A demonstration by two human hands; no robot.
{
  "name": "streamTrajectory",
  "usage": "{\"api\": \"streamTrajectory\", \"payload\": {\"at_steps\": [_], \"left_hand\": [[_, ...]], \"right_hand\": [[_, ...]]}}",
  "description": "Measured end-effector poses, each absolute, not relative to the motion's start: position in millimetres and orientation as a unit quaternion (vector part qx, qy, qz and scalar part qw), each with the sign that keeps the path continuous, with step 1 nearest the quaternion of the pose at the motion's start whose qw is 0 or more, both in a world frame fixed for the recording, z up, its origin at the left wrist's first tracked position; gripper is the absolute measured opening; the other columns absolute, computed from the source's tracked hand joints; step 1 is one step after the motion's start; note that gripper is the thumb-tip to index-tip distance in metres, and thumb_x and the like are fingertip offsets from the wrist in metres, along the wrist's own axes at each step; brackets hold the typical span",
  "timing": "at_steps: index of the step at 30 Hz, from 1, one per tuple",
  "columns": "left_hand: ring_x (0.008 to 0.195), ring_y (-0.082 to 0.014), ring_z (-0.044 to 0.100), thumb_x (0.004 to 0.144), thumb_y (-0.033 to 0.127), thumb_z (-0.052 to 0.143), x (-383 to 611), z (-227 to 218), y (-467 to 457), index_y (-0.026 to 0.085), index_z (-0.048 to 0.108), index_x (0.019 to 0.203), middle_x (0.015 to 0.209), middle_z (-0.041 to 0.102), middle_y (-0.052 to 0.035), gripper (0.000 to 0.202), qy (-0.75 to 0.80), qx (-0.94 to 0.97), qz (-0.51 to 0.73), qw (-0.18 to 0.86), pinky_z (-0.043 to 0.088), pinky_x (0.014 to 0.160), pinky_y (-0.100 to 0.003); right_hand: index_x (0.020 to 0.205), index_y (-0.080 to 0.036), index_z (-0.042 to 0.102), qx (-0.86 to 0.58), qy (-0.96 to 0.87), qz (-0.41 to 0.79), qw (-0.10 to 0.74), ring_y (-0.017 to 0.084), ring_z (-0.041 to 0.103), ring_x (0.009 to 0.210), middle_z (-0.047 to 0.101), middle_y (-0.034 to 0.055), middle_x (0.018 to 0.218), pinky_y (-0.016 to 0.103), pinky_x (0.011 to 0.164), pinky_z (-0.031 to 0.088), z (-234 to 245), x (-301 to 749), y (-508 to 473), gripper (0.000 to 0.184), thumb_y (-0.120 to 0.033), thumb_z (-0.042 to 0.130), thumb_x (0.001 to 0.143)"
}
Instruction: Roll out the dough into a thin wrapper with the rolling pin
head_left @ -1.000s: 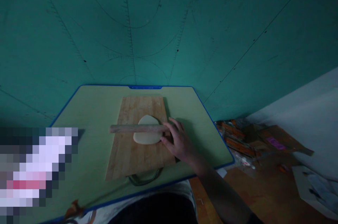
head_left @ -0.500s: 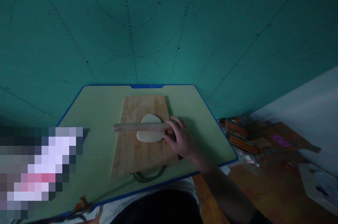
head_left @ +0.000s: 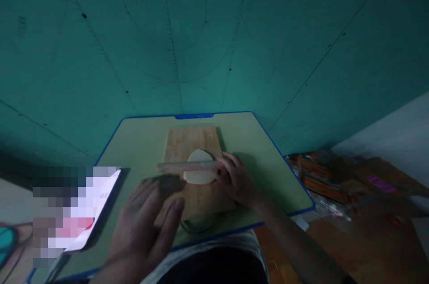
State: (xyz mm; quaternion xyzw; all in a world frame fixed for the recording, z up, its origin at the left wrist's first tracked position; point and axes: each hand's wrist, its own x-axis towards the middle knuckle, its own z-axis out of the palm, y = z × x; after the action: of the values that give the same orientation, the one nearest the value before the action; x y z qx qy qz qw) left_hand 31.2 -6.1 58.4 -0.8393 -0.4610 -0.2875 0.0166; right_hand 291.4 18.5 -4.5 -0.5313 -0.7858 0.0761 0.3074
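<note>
Well to the left of the board, on the table (head_left: 144, 136), lies a tablet (head_left: 103, 206), slanted, much of its face blotted out. Between it and the board I have my left hand (head_left: 144, 217), blurred and in front of the board's near left part from where I look. Its fingers are stretched out, the thumb is spread away from them, and nothing is clasped in it. Whether a fingertip brushes anything I can't tell.

The rolling pin (head_left: 177, 167) lies crosswise over the board (head_left: 191, 136), its left end poking past the board's left edge. Under it, on the right half of the board, is the dough (head_left: 201, 177), one flat pale piece showing on both sides of the pin. At the board's right edge my right hand (head_left: 237, 181) is closed on the pin's right end, fingers on the far side and thumb on the near side.

As for how far along this is, I judge the first flattening done: the dough is a thin-looking sheet, in one piece, uncut. Its outline is lopsided, narrower toward the board's far end, so I'd guess some evening out is left. Its thickness I can't make out. With only one hand on the pin, the grip looks half made to me.

Well to the right of the board, down on the floor, are packets (head_left: 321, 185) and some cardboard (head_left: 382, 169).
</note>
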Motion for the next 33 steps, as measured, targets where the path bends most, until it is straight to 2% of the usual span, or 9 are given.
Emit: {"api": "streamTrajectory", "payload": {"at_steps": [4, 8, 13, 17, 22, 27, 33], "left_hand": [[0.123, -0.0301, 0.060, 0.103, 0.036, 0.040, 37, 47, 28, 0.017, 0.062, 0.122, 0.127, 0.067, -0.0143, 0.035, -0.467, -0.822, -0.323, 0.046, 0.053, 0.098, -0.049], [0.129, -0.0316, 0.057, 0.103, 0.036, 0.037, 37, 22, 45, 0.015, 0.055, 0.136, 0.136, 0.063, -0.0174, 0.043, -0.483, -0.834, -0.259, 0.062, 0.051, 0.101, -0.051], [0.135, -0.0385, 0.051, 0.103, 0.042, 0.038, 41, 16, 45, 0.016, 0.048, 0.144, 0.143, 0.059, -0.0188, 0.050, -0.509, -0.841, -0.170, 0.068, 0.046, 0.104, -0.061], [0.129, -0.0374, 0.054, 0.102, 0.039, 0.041, 45, 21, 42, 0.019, 0.052, 0.140, 0.140, 0.061, -0.0159, 0.044, -0.510, -0.844, -0.162, 0.041, 0.046, 0.103, -0.061], [0.111, -0.0316, 0.060, 0.100, 0.038, 0.047, 36, 12, 12, 0.017, 0.055, 0.133, 0.121, 0.067, -0.0146, 0.039, -0.497, -0.843, -0.205, 0.032, 0.044, 0.106, -0.058], [0.123, -0.0333, 0.055, 0.100, 0.037, 0.046, 31, 4, -4, 0.016, 0.048, 0.140, 0.129, 0.063, -0.0162, 0.045, -0.486, -0.844, -0.221, 0.051, 0.043, 0.109, -0.058], [0.130, -0.0371, 0.052, 0.101, 0.044, 0.045, 43, 16, 36, 0.019, 0.053, 0.139, 0.137, 0.061, -0.0156, 0.046, -0.514, -0.839, -0.176, 0.026, 0.037, 0.111, -0.064]], "right_hand": [[0.133, -0.021, 0.054, -0.530, -0.789, 0.053, 0.307, 0.031, 0.049, 0.134, 0.053, 0.0178, 0.141, 0.054, 0.106, 0.050, 0, 291, 13, 0.038, -0.034, 0.054, 0.098], [0.132, -0.018, 0.057, -0.531, -0.802, 0.029, 0.273, 0.033, 0.051, 0.133, 0.056, 0.0185, 0.140, 0.055, 0.105, 0.050, 2, 291, 12, 0.039, -0.035, 0.054, 0.097], [0.147, -0.014, 0.049, -0.512, -0.834, 0.032, 0.202, 0.030, 0.043, 0.143, 0.054, 0.0150, 0.149, 0.058, 0.117, 0.036, 12, 290, 29, 0.050, -0.020, 0.040, 0.098], [0.150, -0.012, 0.046, -0.516, -0.837, 0.024, 0.180, 0.032, 0.039, 0.145, 0.051, 0.0150, 0.153, 0.061, 0.119, 0.030, 18, 289, 30, 0.056, -0.022, 0.041, 0.095], [0.150, -0.012, 0.046, -0.497, -0.847, 0.009, 0.188, 0.029, 0.044, 0.141, 0.050, 0.0144, 0.153, 0.057, 0.121, 0.030, 14, 290, -3, 0.057, -0.023, 0.043, 0.094], [0.154, -0.017, 0.039, -0.495, -0.847, 0.005, 0.193, 0.029, 0.041, 0.144, 0.047, 0.0132, 0.156, 0.058, 0.121, 0.029, 11, 293, -21, 0.062, -0.019, 0.045, 0.093], [0.152, -0.010, 0.042, -0.499, -0.847, 0.047, 0.178, 0.030, 0.042, 0.142, 0.051, 0.0169, 0.151, 0.055, 0.119, 0.035, 18, 290, 25, 0.056, -0.029, 0.041, 0.099]]}}
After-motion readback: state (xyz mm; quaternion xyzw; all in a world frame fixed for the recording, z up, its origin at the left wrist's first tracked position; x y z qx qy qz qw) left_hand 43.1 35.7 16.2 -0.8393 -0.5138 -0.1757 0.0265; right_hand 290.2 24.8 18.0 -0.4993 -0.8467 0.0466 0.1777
